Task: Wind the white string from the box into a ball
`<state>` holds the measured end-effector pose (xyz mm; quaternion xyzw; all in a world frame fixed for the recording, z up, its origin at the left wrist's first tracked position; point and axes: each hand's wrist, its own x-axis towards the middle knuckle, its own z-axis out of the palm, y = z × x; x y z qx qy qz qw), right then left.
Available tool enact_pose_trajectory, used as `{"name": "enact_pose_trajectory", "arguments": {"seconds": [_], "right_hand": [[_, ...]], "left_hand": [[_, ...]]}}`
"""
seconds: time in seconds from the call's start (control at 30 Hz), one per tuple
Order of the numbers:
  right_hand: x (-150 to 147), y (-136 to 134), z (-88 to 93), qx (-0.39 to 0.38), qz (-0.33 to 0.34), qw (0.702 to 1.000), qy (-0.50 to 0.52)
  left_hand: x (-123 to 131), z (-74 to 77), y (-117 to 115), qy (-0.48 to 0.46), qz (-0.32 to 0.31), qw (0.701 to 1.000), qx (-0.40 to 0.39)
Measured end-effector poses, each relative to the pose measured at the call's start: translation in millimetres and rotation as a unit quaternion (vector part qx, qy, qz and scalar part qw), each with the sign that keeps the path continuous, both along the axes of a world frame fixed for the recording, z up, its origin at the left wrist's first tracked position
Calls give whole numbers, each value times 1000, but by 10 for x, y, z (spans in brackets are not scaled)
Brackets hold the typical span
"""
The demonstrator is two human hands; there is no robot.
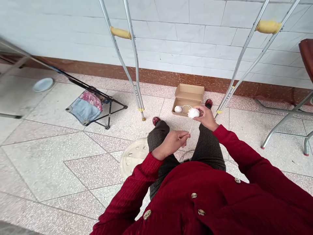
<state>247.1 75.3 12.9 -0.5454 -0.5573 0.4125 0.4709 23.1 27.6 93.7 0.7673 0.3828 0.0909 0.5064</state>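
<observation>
On floor tiles (49,163), a cardboard box (188,93) holds yarn (178,109); right grip (206,118) closed on fluff (193,113), left grip (172,143) pinching thread (190,128).

speckled stone tile floor (49,163), open cardboard box (188,91) on the tiles with a white yarn ball (178,109) inside, small pale plate (43,84) lying at far left, low folding metal stand (109,114) with denim cloth (84,110), round white plastic seat (133,156) near the knees, rubber crutch tip (143,119) standing on the floor

Two hands (171,143), two white yarn balls (193,113), one cardboard box (188,93), two aluminium crutches (119,32), two red shoes (156,120)
</observation>
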Motion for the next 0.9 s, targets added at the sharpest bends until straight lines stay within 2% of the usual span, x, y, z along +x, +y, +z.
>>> {"name": "enact_pose_trajectory", "arguments": {"seconds": [0.13, 0.3, 0.37, 0.43, 0.53, 0.6, 0.73, 0.9], "right_hand": [[-147, -258, -45, 6, 45, 999, -29], [-363, -604, -83, -83, 86, 989, 91], [-395, -649, -110, -119, 72, 979, 146], [-374, -618, -144, -162, 1, 967, 198], [-266, -502, -192, -209, -117, 940, 243], [-190, -439, -213, -211, -152, 932, 251], [-141, -394, -221, -212, -168, 925, 266], [-150, -373, -87, -215, -146, 921, 289]], "left_hand": [[-82, 132, 124, 14, -11, 995, 101], [-173, 173, 383, 9, 31, 979, 203], [-169, 190, 391, -2, 27, 973, 230], [-140, 195, 302, -5, 4, 970, 242], [-104, 121, 33, 8, -45, 972, 229], [-115, 14, -171, 24, -73, 976, 204], [-212, -177, -442, 26, -64, 989, 129], [-404, -221, -471, -3, 7, 998, 59]]}}
